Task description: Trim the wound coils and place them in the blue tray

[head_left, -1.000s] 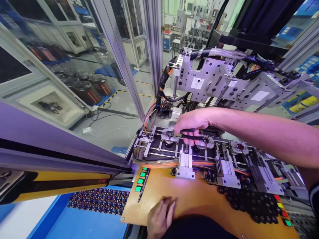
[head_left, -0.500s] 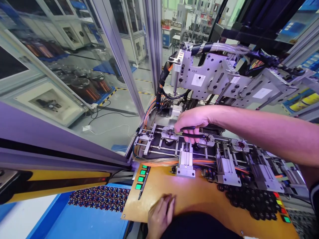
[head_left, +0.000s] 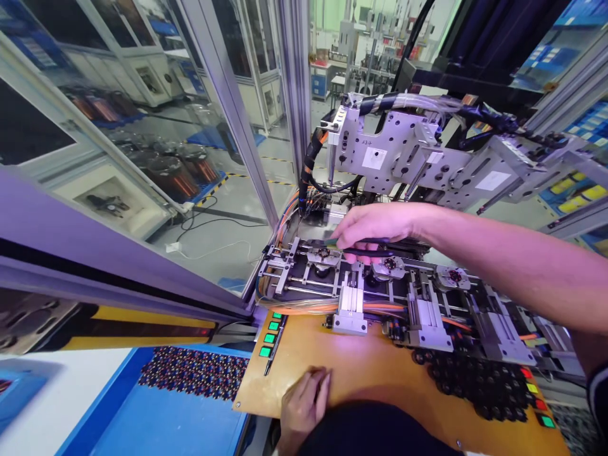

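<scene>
My right hand (head_left: 368, 231) is closed around the dark handles of a pair of pliers (head_left: 368, 251), whose tip points left over the leftmost metal fixture (head_left: 324, 254). That fixture holds a small round part. Two similar fixtures, a middle one (head_left: 389, 266) and a right one (head_left: 453, 277), stand farther along the rails, each with a round part in it. Near the front edge of the brown board (head_left: 370, 373), my left hand (head_left: 305, 402) rests with its fingers curled in; whether anything is inside is hidden.
Green buttons (head_left: 268, 338) and a pen (head_left: 274, 348) lie at the board's left. Many black round parts (head_left: 479, 386) cover its right. A blue tray (head_left: 166, 424) with many small coils stands lower left. A large metal plate assembly (head_left: 403, 152) hangs above the rails.
My right hand has lifted the pliers slightly off the left fixture, leaving its round part more visible. My left hand stays in place. The view has shifted a little.
</scene>
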Demonstrator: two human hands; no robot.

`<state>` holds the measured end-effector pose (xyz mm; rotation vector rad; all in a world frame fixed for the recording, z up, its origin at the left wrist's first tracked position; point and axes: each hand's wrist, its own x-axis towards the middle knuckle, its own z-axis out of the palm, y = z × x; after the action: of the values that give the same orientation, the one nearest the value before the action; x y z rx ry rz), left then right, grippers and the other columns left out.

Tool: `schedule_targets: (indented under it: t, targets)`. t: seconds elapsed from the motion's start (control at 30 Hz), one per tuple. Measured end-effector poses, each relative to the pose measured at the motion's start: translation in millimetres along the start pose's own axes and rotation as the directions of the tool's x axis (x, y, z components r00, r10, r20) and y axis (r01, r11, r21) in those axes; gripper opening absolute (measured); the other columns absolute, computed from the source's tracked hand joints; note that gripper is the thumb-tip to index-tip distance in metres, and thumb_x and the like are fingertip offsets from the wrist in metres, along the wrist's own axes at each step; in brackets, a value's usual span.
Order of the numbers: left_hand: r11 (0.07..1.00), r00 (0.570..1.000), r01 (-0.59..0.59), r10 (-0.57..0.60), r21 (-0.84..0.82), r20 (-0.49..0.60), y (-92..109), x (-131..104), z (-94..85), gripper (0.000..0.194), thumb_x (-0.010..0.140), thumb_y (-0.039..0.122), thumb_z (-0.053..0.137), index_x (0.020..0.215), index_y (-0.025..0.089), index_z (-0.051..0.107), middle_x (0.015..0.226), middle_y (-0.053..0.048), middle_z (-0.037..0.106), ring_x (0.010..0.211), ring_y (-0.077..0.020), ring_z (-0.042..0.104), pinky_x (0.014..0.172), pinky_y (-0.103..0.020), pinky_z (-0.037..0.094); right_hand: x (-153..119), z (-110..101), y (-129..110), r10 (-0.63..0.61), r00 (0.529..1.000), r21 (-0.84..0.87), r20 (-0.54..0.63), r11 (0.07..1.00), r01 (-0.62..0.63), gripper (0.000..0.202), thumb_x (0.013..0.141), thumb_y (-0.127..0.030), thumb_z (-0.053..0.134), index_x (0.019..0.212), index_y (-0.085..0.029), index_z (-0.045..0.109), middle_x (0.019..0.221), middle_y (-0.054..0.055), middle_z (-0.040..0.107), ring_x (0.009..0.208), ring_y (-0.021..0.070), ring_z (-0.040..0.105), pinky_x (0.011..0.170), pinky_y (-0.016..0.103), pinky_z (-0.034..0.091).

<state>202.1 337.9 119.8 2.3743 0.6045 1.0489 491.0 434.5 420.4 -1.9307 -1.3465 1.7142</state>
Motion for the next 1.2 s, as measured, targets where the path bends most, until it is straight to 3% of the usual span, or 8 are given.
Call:
schedule_targets:
  t: [0.07, 0.13, 0.33, 0.6, 0.93, 1.2]
  targets:
    - [1.0, 1.0, 0.004, -0.004, 0.006, 0.016, 1.6, 1.6, -1.0, 0.011, 0.096, 0.016, 0.054, 0.101, 0.017, 0.064, 0.081, -0.004, 0.074, 0.071, -0.0112, 0.073, 0.07, -0.017, 0.057, -21.1, -11.4, 4.8, 0.007, 0.999, -0.018, 0.046, 1.0, -0.006, 0.017, 0.083, -0.026, 0.06, 0.084, -0.009, 0.062, 0.072, 0.005, 0.069, 0.047, 0.0097, 0.06, 0.043, 0.019, 0.051]
    - [1.0, 0.999, 0.007, -0.008, 0.014, 0.038, 3.5, 2.8, -2.3, 0.011, 0.096, 0.016, 0.055, 0.101, 0.018, 0.064, 0.081, -0.003, 0.073, 0.071, -0.0111, 0.073, 0.07, -0.017, 0.057, -40.9, -22.4, 13.8, 0.105, 0.992, -0.055, 0.069, 0.993, -0.102, 0.021, 0.082, -0.03, 0.062, 0.085, -0.009, 0.061, 0.075, 0.008, 0.07, 0.049, 0.0118, 0.062, 0.044, 0.021, 0.054]
    - [0.999, 0.998, -0.001, -0.002, 0.042, 0.056, 7.4, 4.1, -2.7, 0.009, 0.094, 0.019, 0.059, 0.1, 0.016, 0.065, 0.081, -0.004, 0.072, 0.07, -0.0121, 0.072, 0.07, -0.019, 0.056, -73.0, -34.5, 59.2, 0.299, 0.954, -0.139, -0.009, 0.944, -0.298, 0.024, 0.086, -0.032, 0.057, 0.074, -0.011, 0.06, 0.072, 0.008, 0.068, 0.052, 0.0139, 0.064, 0.047, 0.024, 0.055]
    - [0.997, 0.995, -0.053, 0.047, 0.063, 0.09, 6.0, 6.7, -1.7, 0.01, 0.094, 0.023, 0.059, 0.098, 0.015, 0.065, 0.079, -0.003, 0.072, 0.067, -0.0108, 0.071, 0.067, -0.018, 0.054, -69.7, -30.3, 91.1, 0.341, 0.94, -0.133, 0.001, 0.932, -0.338, 0.025, 0.091, -0.028, 0.052, 0.077, -0.01, 0.061, 0.06, 0.003, 0.058, 0.054, 0.0155, 0.063, 0.049, 0.024, 0.054]
    - [0.995, 0.994, -0.062, 0.055, 0.079, 0.091, 2.1, 3.3, 0.1, 0.008, 0.093, 0.02, 0.062, 0.099, 0.015, 0.065, 0.08, -0.003, 0.072, 0.068, -0.012, 0.072, 0.07, -0.02, 0.054, -63.7, -29.1, 94.5, 0.356, 0.935, -0.119, 0.001, 0.928, -0.353, 0.025, 0.091, -0.027, 0.054, 0.077, -0.008, 0.059, 0.066, 0.005, 0.058, 0.067, 0.0195, 0.067, 0.052, 0.025, 0.055]
    - [0.997, 0.995, -0.038, 0.031, 0.07, 0.097, -0.2, 0.5, 0.6, 0.009, 0.094, 0.022, 0.061, 0.099, 0.016, 0.065, 0.081, -0.003, 0.072, 0.07, -0.0115, 0.072, 0.072, -0.019, 0.054, -59.0, -28.1, 96.2, 0.36, 0.933, -0.052, -0.025, 0.931, -0.36, 0.018, 0.088, -0.025, 0.058, 0.078, -0.01, 0.06, 0.058, 0.0, 0.056, 0.052, 0.0124, 0.061, 0.047, 0.021, 0.053]
